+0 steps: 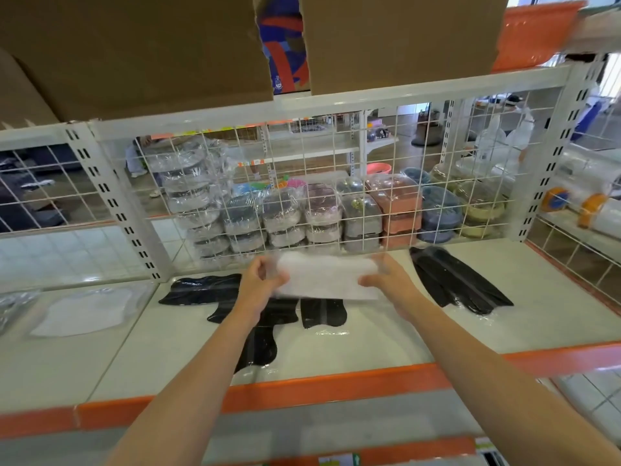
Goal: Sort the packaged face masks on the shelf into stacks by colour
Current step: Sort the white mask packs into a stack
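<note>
A white packaged mask (327,277) is held just above the shelf (369,344), near the wire back. My left hand (260,284) grips its left end and my right hand (386,280) grips its right end. Under and in front of it lie several loose black packaged masks (258,314), spread out untidily. A stack of black masks (457,280) lies at the right. Another white packaged mask (84,311) lies on the neighbouring shelf section at the left.
A white wire grid (302,183) closes the shelf's back, with wrapped goods behind it. Cardboard boxes (134,52) stand on the level above. The shelf's front edge is an orange bar (319,388). A dark packet (13,306) lies at the far left.
</note>
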`<state>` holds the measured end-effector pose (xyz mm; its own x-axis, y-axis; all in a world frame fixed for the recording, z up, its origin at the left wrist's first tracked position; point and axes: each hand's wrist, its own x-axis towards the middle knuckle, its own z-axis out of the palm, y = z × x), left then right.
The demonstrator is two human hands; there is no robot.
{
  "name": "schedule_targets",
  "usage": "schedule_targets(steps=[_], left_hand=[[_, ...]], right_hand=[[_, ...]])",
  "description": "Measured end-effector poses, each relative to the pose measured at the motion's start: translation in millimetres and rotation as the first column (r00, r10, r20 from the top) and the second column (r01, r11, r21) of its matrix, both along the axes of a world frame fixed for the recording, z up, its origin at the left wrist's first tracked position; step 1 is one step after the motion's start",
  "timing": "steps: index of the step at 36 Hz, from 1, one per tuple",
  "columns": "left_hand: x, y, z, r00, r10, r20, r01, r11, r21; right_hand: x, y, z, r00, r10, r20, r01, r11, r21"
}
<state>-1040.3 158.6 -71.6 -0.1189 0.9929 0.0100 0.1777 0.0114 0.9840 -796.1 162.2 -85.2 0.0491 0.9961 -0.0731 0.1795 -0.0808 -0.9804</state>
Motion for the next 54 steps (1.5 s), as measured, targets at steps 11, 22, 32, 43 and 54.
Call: schedule_targets(steps=[11,22,32,43,54], left_hand=[[9,-9,-39,0.969,0.034,-0.245,-0.046,0.998,-0.046],[-67,-2,-3,0.903,0.338,-0.264,-0.368,0.927,-0.070],[-216,-40,-9,0.796,0.514,-0.320,-0.575,0.806,-0.137],[-377,-84,-2,0.569,0.444,-0.692,-0.657,0.751,-0.058],[-464,-76,-16,0.498,-0.054,-0.866,-0.293,0.929,-0.226]], right_hand=[[-11,-2,-18,0.982,0.013,0.190,-0.014,1.000,0.003],[-81,27,16,0.930,0.302,0.208,-0.263,0.945,-0.194],[-232,25,35,0.715,0.634,0.296,-0.581,0.774,-0.252],[-406,18,32,0.498,0.607,0.619,-0.665,0.726,-0.176],[-494,43,-8,0.517,0.491,0.701,-0.550,0.818,-0.167]])
